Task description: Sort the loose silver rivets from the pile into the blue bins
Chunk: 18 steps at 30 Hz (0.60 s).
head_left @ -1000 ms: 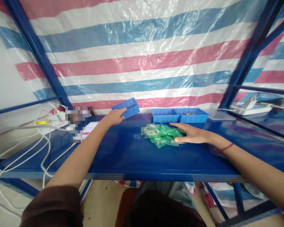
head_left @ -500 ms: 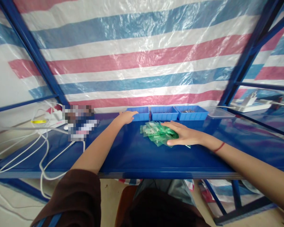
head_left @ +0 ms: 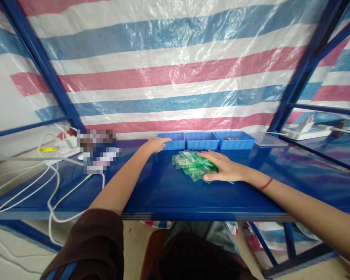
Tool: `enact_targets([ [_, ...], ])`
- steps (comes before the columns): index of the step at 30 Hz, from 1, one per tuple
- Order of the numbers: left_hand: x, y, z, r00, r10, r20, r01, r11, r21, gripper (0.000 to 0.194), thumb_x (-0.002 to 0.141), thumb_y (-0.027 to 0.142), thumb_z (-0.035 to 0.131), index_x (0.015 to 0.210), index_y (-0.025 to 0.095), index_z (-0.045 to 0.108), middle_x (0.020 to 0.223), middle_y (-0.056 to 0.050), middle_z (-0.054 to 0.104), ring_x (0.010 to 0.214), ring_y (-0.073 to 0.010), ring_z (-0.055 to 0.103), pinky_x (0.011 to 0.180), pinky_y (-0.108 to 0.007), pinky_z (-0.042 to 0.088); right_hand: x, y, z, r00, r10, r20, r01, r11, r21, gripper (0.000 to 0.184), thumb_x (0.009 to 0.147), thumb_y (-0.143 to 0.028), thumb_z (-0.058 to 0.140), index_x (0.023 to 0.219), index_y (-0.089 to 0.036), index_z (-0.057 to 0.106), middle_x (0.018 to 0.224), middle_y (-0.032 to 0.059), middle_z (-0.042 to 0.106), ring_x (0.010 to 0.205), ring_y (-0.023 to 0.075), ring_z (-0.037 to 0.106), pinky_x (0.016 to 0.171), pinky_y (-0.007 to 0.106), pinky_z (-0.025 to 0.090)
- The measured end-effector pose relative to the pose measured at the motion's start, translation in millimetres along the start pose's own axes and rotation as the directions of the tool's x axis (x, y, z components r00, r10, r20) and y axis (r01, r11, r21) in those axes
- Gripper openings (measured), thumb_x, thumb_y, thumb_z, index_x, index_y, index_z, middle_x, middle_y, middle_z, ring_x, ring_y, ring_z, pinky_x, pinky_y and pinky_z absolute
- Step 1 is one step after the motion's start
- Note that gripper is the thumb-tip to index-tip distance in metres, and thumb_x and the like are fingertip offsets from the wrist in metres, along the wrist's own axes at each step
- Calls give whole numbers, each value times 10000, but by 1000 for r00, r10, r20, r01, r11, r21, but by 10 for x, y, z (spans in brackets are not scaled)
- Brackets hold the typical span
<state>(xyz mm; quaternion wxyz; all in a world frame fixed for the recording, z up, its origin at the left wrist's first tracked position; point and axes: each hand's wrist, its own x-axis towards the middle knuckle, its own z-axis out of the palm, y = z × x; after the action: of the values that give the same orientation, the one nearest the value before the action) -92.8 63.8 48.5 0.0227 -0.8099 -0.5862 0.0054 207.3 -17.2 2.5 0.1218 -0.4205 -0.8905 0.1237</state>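
My left hand (head_left: 155, 145) is at the left end of the leftmost blue bin (head_left: 176, 144), fingers over its rim and thumb lower down, closed on that end. Part of the grip is hidden. A heap of small green-tinted clear plastic bags (head_left: 189, 163), with small pieces showing inside, lies on the blue table (head_left: 163, 194). My right hand (head_left: 220, 166) rests against the heap's right side, fingers stretched forward and thumb apart. It covers some of the bags.
A middle blue bin (head_left: 202, 140) and a right blue bin (head_left: 236, 140) with small metal parts stand in the row. A clear plastic lid or tray (head_left: 270, 140) lies farther right. White cables (head_left: 54, 186) and a blurred-out patch (head_left: 100, 151) are at left; a power strip (head_left: 307, 131) is at right.
My right hand has shifted slightly left, further against the bags. My left hand stays at the leftmost bin.
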Motion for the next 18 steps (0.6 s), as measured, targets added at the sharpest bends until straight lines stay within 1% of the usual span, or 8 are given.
enact_targets([
  [6,7,5,-22,1000,7,12,-7,1000,-6,459,899,208,362,1337,336,417,1341,-68,504,1199,-305,471,964,-506,371,0,-28,2,1000,19,13,-18,999,-43,899,704,-703,525,1453,-331,196,1518,62,222,1386,372,128,1082,597,150],
  [7,-6,7,-21,999,23,-32,-24,1000,-13,461,894,211,373,1334,339,423,1333,-74,503,1200,-313,462,959,-516,367,2,-30,8,1000,15,2,-15,999,-45,899,703,-703,527,1452,-335,192,1516,61,224,1386,365,133,1083,591,158],
  [9,-75,35,-16,975,84,-204,-94,995,-38,442,890,258,408,1324,333,441,1310,-85,498,1211,-315,429,979,-522,341,12,-37,22,1000,7,-28,-8,999,-45,908,699,-702,531,1453,-335,183,1513,67,227,1384,354,152,1083,582,173],
  [11,-196,112,8,905,175,-389,-224,971,-86,442,883,369,446,1320,307,450,1292,-89,489,1227,-295,398,1030,-492,295,36,-57,34,998,5,-57,-7,999,-43,916,694,-700,539,1454,-339,175,1512,72,225,1379,354,172,1074,586,190],
  [12,-267,169,32,878,228,-421,-308,942,-131,469,870,433,462,1318,296,451,1290,-86,483,1231,-280,394,1048,-465,284,53,-72,41,998,8,-65,-11,999,-44,919,690,-699,544,1453,-345,174,1514,74,219,1376,360,177,1064,597,198],
  [14,-396,308,109,879,329,-344,-423,872,-247,627,796,553,528,1359,312,389,1359,-84,415,1276,-290,353,1060,-447,281,94,-105,55,998,23,-66,-27,998,-53,924,678,-695,559,1449,-358,179,1517,77,210,1369,380,184,1036,628,215],
  [16,-476,453,211,909,368,-196,-415,838,-354,824,699,630,595,1404,320,304,1446,-100,298,1323,-342,288,1057,-479,277,134,-138,70,997,29,-71,-34,997,-66,904,677,-679,571,1441,-360,206,1507,88,238,1356,392,209,1010,642,237],
  [18,-497,575,312,919,374,-125,-391,829,-399,912,647,656,622,1416,314,272,1463,-113,261,1330,-370,270,1061,-513,251,163,-164,85,995,5,-101,-13,997,-76,819,700,-636,577,1411,-357,281,1464,89,328,1324,384,282,991,627,274],
])
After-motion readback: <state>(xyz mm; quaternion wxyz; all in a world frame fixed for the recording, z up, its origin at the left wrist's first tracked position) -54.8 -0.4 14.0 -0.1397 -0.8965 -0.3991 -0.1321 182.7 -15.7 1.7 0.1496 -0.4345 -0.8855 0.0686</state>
